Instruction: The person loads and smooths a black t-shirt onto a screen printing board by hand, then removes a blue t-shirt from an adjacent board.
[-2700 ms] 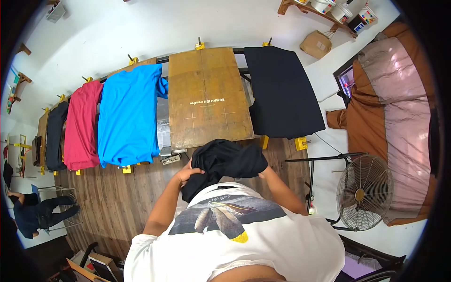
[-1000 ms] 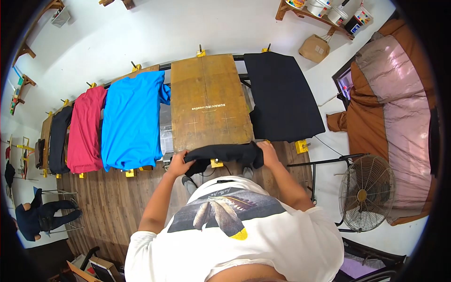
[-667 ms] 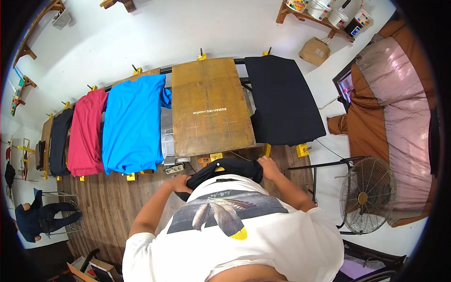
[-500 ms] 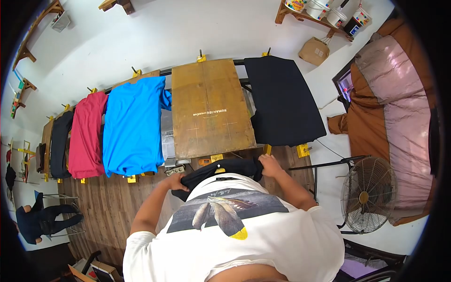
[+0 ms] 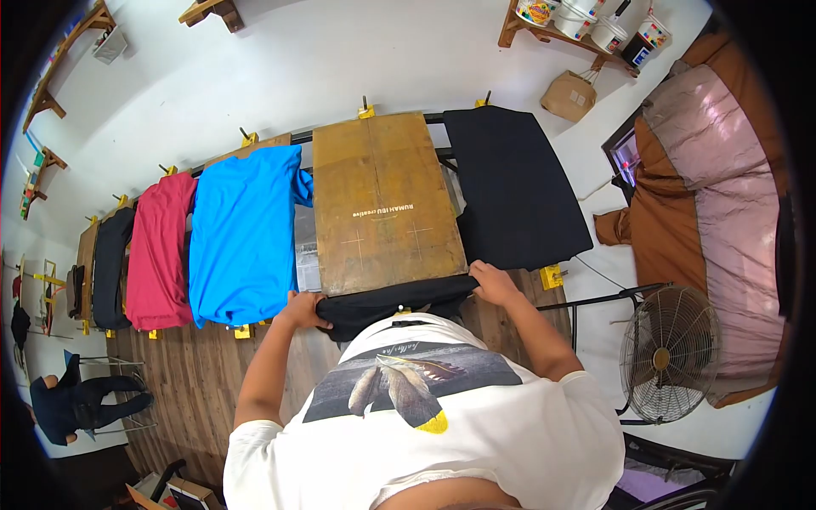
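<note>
head camera: close in, my left hand (image 5: pixel 302 313) is closed on one end of the black cloth (image 5: pixel 387 301), and my right hand (image 5: pixel 493 285) grips the other end. i think they are set far apart to pull the cloth wide, about as wide as the board (image 5: pixel 382 174). the cloth is right along the board's near edge; i can't tell if it touches or goes around it. wood floor (image 5: pixel 212 374) shows past my left arm, so there is room to move there. the fan (image 5: pixel 669 353) stands off to the right, well apart from my arm. the blue shirt (image 5: pixel 246 234) leaves just a thin gap on the board's left. the dark shirt (image 5: pixel 518 191) is close on its right, so that side looks tight. farther left hangs a red shirt (image 5: pixel 159 255), with the wall (image 5: pixel 280 59) behind.
</note>
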`<state>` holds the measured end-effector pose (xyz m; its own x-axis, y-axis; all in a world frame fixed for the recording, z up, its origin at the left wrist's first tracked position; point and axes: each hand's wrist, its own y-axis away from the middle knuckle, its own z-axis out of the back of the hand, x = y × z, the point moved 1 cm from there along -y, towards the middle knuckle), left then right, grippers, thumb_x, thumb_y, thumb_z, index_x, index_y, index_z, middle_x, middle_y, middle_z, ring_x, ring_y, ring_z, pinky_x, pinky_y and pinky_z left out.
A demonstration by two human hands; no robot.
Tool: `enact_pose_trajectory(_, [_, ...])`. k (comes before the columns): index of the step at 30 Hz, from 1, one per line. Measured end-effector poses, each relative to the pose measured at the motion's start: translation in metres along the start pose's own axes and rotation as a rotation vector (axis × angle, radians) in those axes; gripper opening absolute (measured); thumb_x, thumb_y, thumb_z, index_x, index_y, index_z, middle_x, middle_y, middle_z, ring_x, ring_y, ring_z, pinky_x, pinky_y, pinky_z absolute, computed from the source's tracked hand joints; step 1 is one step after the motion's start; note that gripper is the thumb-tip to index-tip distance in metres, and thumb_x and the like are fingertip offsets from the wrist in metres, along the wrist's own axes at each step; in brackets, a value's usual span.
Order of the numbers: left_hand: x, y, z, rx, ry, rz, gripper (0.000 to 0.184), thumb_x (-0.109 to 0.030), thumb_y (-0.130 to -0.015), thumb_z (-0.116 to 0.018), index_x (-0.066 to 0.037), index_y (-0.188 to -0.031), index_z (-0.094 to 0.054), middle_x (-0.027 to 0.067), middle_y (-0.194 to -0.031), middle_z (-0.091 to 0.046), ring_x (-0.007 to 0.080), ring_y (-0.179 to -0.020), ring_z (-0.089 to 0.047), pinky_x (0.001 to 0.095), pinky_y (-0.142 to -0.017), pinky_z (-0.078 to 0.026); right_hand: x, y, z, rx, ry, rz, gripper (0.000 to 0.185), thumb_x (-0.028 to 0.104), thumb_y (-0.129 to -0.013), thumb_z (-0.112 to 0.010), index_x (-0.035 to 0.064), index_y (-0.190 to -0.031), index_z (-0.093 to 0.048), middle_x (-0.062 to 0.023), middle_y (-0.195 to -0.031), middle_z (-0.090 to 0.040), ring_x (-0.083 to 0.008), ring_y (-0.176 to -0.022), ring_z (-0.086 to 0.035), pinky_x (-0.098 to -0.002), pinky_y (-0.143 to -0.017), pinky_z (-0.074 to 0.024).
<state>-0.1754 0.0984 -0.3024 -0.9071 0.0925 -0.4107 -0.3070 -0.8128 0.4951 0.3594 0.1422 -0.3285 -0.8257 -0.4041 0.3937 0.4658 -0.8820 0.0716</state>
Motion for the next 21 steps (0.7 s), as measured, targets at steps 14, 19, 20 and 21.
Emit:
enact_pose_trajectory(14, [0.031,-0.028,0.009,-0.122,-0.025,0.076,0.041,-0.042,-0.067,-0.092,-0.015,-0.093,-0.075,0.0089,-0.09,-0.074,0.0315,-0.103,-0.069,0.0468,-0.085,-0.037,-0.024,-0.023,-0.006,0.211,-0.501,-0.022,0.035,0.01,-0.08,-0.08,0.0071,-0.11,-0.063,-0.0142,-0.102,-0.068,-0.0329,-0.103,-0.066,-0.0431,-0.09,-0.0546])
enact_pose_trajectory(19, [0.025,-0.035,0.025,-0.076,-0.05,0.018,0.051,-0.053,-0.068,-0.092,-0.016,-0.098,-0.075,0.0096,-0.095,-0.076,0.0319,-0.104,-0.07,0.0481,-0.085,-0.039,0.003,-0.037,0.025,0.008,-0.114,-0.059,0.03,0.009,-0.085,-0.074,0.0076,-0.111,-0.059,-0.0186,-0.108,-0.067,-0.0431,-0.111,-0.063,-0.0491,-0.092,-0.0525])
enact_pose_trajectory(20, [0.026,-0.038,0.025,-0.066,-0.049,0.016,0.051,-0.053,-0.068,-0.092,-0.016,-0.098,-0.075,0.0096,-0.095,-0.076,0.0319,-0.104,-0.07,0.0481,-0.085,-0.039,0.003,-0.042,0.023,-0.026,-0.091,-0.087,0.031,0.009,-0.085,-0.074,0.0077,-0.112,-0.059,-0.0185,-0.108,-0.067,-0.0433,-0.11,-0.063,-0.0492,-0.092,-0.0523])
enact_pose_trajectory(21, [0.027,-0.043,0.026,-0.086,-0.086,-0.007,0.053,-0.055,-0.069,-0.091,-0.016,-0.101,-0.075,0.0101,-0.099,-0.076,0.0326,-0.106,-0.069,0.0489,-0.086,-0.039,0.004,-0.047,0.019,-0.059,-0.069,-0.118,0.032,0.01,-0.085,-0.075,0.0078,-0.112,-0.058,-0.0185,-0.109,-0.067,-0.0436,-0.11,-0.063,-0.0492,-0.091,-0.0521])
